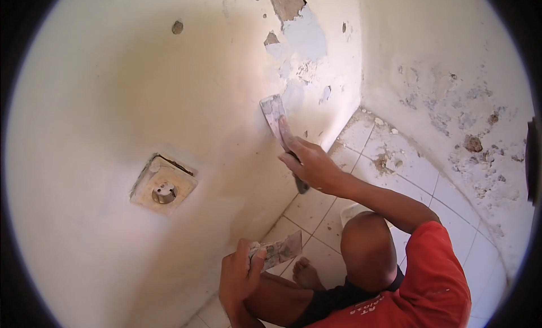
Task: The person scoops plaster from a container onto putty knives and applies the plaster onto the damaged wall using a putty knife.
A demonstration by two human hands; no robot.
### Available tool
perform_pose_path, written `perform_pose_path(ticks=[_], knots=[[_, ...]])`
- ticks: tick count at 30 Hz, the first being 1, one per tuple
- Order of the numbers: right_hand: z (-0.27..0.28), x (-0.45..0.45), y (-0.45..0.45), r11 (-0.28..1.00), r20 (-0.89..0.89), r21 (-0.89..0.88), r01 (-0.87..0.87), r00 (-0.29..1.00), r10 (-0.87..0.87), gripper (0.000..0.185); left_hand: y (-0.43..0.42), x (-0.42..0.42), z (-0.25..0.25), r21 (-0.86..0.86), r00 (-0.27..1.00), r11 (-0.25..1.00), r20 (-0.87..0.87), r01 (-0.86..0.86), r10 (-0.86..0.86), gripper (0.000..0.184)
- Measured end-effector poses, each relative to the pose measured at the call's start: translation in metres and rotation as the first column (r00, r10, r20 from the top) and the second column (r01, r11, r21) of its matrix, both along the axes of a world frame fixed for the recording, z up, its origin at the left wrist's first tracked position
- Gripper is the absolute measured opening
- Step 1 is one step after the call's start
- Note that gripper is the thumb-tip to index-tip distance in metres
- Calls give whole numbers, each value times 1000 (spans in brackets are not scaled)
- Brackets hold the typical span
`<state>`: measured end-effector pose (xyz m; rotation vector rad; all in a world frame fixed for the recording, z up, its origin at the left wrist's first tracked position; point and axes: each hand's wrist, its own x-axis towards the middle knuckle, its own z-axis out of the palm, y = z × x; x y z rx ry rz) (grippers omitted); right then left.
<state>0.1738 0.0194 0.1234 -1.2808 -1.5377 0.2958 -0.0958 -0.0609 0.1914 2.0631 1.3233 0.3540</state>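
A: so what's being held here?
B: Right grip is wrapped snugly round a scraper, up and right of the wall socket. Left grip pinches a flat blade, below and right of it.

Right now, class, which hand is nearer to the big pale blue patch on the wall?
Right. The right hand is below the blue patch; the left hand is much farther down.

And there's the right arm, stretched up and forward with a soft bend, the right grip clenched, one finger laid out straight! Lower down, the left grip sits by the bent leg, closed, thumb in plain view
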Motion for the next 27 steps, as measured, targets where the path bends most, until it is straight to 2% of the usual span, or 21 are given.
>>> perform_pose_path(ticks=[1,3,4,6,8,9,10,11,12,14,15,16,18,19,21,22,24,26,27], knots=[[1,6,-9,999,16,42,-23,1000,22,34,2,-1,-3,4,1000,1000,-1,-2,2,23],[8,24,-32,995,37,72,-65,997,62,36,3,-1,-14,163,997,985,66,-52,41,19],[16,35,-48,961,-29,-235,-147,989,144,44,1,1,-17,140,996,988,65,-70,61,19],[4,57,-68,824,-268,-494,-277,950,159,50,5,20,-15,180,925,947,326,-266,198,20],[-3,79,-83,853,-449,-322,-412,859,245,49,12,30,-9,-189,840,929,398,-318,368,22],[-3,86,-93,839,-454,-345,-420,858,243,49,14,38,-13,-214,835,920,390,-327,388,22],[-2,93,-103,803,-605,-319,-504,760,237,49,14,50,-21,-404,691,885,573,-230,441,25],[0,102,-110,770,-732,-276,-575,645,219,50,15,63,-27,-544,494,835,705,-84,509,28],[0,109,-115,763,-729,-292,-576,651,213,50,16,77,-31,-556,484,827,703,-83,521,28],[-4,121,-127,740,-669,-353,-573,708,229,48,14,102,-37,-665,382,746,699,36,605,28],[-7,117,-131,782,-679,-281,-557,691,248,46,14,113,-40,-677,376,736,691,34,618,28],[-7,117,-133,773,-682,-293,-563,690,243,46,14,122,-42,-698,370,710,687,94,626,28],[-6,118,-138,834,-526,-258,-487,795,302,47,11,137,-48,-728,368,670,668,145,647,28],[-6,118,-139,830,-531,-267,-490,794,298,47,10,146,-53,-732,371,657,669,180,644,27],[-6,121,-144,889,-295,-188,-417,888,353,42,9,156,-59,-743,378,632,662,219,647,26],[-6,125,-148,890,-297,-197,-412,890,347,42,10,160,-60,-733,376,624,678,271,632,26],[-7,132,-157,974,80,-143,-175,979,188,44,9,171,-59,-724,379,607,689,328,618,26],[-13,141,-167,978,110,-162,-134,982,152,49,3,182,-57,-677,320,680,734,281,599,28],[-17,146,-173,980,145,-173,-102,981,128,56,1,184,-61,-687,327,669,725,284,606,28]])
